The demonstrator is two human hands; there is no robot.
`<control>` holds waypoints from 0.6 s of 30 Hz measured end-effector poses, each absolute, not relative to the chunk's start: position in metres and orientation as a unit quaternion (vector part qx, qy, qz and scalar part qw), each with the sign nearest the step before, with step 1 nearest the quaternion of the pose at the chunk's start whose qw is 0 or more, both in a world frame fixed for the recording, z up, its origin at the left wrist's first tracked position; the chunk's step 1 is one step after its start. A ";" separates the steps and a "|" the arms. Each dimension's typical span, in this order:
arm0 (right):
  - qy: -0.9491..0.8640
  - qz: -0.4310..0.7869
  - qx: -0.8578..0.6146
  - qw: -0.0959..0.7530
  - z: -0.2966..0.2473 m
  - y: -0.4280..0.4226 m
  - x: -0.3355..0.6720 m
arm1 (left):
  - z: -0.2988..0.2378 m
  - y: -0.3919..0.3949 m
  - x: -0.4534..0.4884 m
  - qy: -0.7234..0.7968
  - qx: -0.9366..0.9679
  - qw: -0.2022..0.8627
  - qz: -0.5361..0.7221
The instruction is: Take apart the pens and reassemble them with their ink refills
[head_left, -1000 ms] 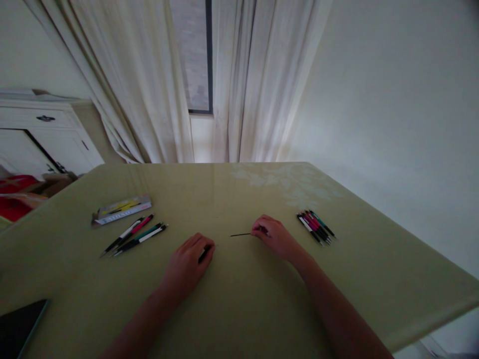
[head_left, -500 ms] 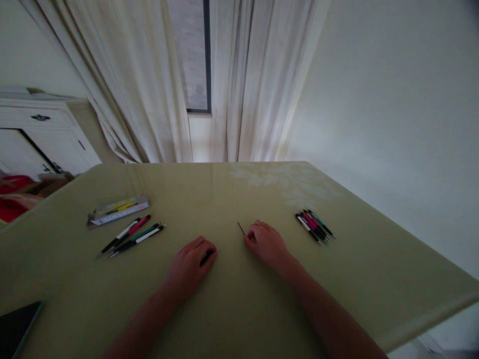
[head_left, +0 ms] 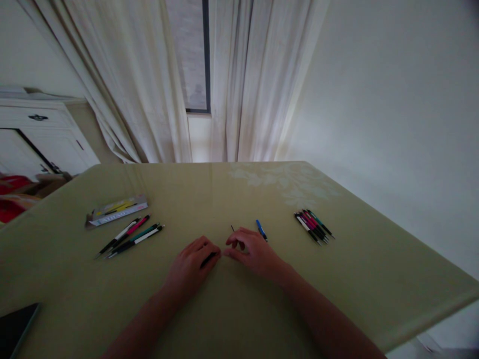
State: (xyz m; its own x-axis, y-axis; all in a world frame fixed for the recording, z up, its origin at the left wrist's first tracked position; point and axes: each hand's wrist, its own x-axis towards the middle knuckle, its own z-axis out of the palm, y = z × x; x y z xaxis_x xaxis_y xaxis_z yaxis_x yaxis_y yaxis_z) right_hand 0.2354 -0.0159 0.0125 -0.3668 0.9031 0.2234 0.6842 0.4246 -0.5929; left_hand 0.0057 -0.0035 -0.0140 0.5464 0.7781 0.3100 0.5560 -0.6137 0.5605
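Note:
My left hand (head_left: 192, 259) is closed on a black pen part (head_left: 208, 259), its dark end showing between thumb and fingers; the rest is covered. Close to the left fingertips, my right hand (head_left: 252, 252) has thumb and forefinger apart, with nothing visible between them. Just beyond the right hand lies a blue pen barrel (head_left: 261, 229) on the table. A thin dark stick (head_left: 232, 228), perhaps a refill, pokes out past the right fingers; whether they touch it I cannot tell.
On the table (head_left: 209, 194), several pens (head_left: 129, 237) lie at left below an open pen box (head_left: 118, 210) with yellow print. Another row of pens (head_left: 313, 227) lies at right. A dark flat device (head_left: 17, 324) sits at the near left edge.
My right hand has moved left toward the left hand and its fingers have parted. The blue barrel now shows on the table behind it. The thin stick appears farther left.

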 end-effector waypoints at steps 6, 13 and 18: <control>-0.810 0.233 -0.473 0.256 0.007 -0.019 0.226 | -0.020 -0.003 0.006 0.362 0.871 0.177 0.281; -0.811 0.247 -0.471 0.245 0.010 -0.018 0.232 | -0.018 -0.006 0.007 0.358 0.873 0.170 0.283; -0.816 0.227 -0.474 0.240 0.008 -0.017 0.232 | -0.019 -0.005 0.008 0.352 0.873 0.163 0.295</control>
State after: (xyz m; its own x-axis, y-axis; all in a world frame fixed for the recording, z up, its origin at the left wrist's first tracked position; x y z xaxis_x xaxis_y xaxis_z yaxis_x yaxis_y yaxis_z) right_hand 0.2317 -0.0166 0.0081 -0.4352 0.8830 0.1759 0.6648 0.4468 -0.5987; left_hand 0.0081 -0.0051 -0.0189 0.5789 0.7105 0.4001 0.5186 -0.6995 0.4917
